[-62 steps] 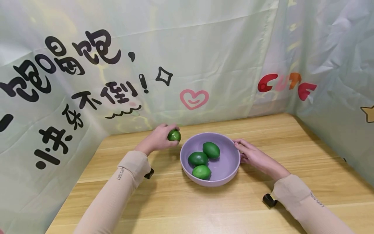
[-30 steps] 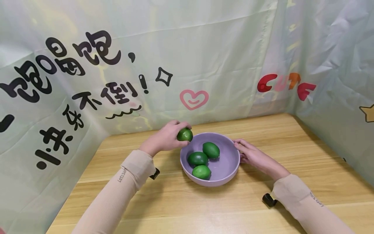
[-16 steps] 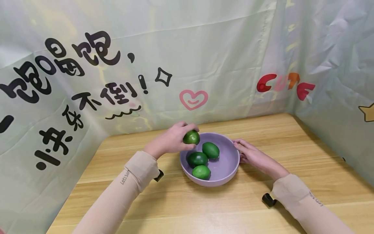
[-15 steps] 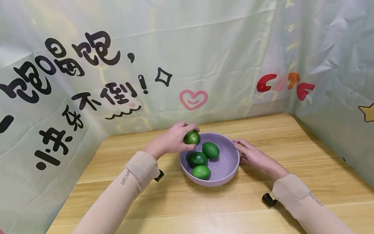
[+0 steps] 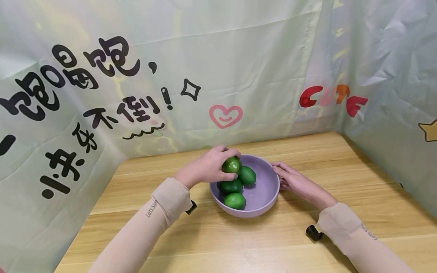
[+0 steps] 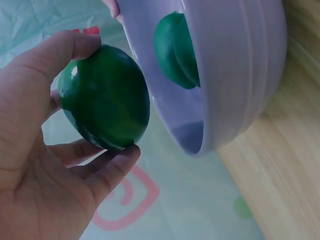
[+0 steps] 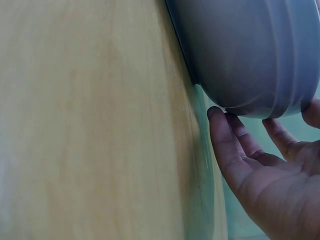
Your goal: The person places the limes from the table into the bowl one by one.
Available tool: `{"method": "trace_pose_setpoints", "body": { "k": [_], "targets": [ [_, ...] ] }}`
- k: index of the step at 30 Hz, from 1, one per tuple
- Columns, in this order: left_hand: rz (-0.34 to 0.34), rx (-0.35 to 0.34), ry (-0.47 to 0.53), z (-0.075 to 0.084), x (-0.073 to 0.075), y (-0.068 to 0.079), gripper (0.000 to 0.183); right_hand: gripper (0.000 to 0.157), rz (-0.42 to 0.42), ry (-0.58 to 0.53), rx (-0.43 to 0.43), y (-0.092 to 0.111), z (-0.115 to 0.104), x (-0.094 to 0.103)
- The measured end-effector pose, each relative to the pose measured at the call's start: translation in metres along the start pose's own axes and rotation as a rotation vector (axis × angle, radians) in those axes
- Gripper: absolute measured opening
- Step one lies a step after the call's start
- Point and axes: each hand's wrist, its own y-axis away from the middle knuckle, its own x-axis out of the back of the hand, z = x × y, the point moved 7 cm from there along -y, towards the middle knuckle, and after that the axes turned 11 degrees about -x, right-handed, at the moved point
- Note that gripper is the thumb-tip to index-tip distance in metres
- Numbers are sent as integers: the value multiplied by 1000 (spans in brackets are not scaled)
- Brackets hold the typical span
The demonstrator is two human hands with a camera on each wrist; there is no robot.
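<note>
My left hand (image 5: 211, 167) holds a glossy dark green lime (image 5: 232, 165) between thumb and fingers, over the left side of a lilac bowl (image 5: 263, 193). In the left wrist view the held lime (image 6: 107, 100) is beside the bowl's rim, gripped by its ends. Inside the bowl lie a dark green lime (image 5: 247, 175) toward the back, another dark lime (image 5: 230, 186) at the left and a lighter green lime (image 5: 235, 201) at the front. My right hand (image 5: 297, 182) rests its fingers against the bowl's outer right wall, loosely bent, as the right wrist view shows.
The bowl stands on a wooden table (image 5: 239, 246). Behind and at both sides hangs a pale printed cloth (image 5: 259, 76) with black lettering, a pink heart and the word CUTE. A small black device (image 5: 314, 233) sits at the right cuff.
My left hand has carried the lime rightward from beside the bowl, across its left rim, and lower over the limes inside. My right hand and the bowl have stayed in place.
</note>
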Motion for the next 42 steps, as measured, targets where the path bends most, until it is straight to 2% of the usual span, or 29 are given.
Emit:
{"method": "trace_pose_setpoints", "body": {
  "k": [8,31,42],
  "targets": [
    [-24,-50,-15,10,-8,-5,52,55,-7,-20,10,0,-1,0],
    [-110,-64,6,25,-26,-14,56,54,-9,-4,5,1,0,0],
    [-124,-71,8,29,-30,-15,60,53,-7,-15,5,1,-1,0]
  ]
}}
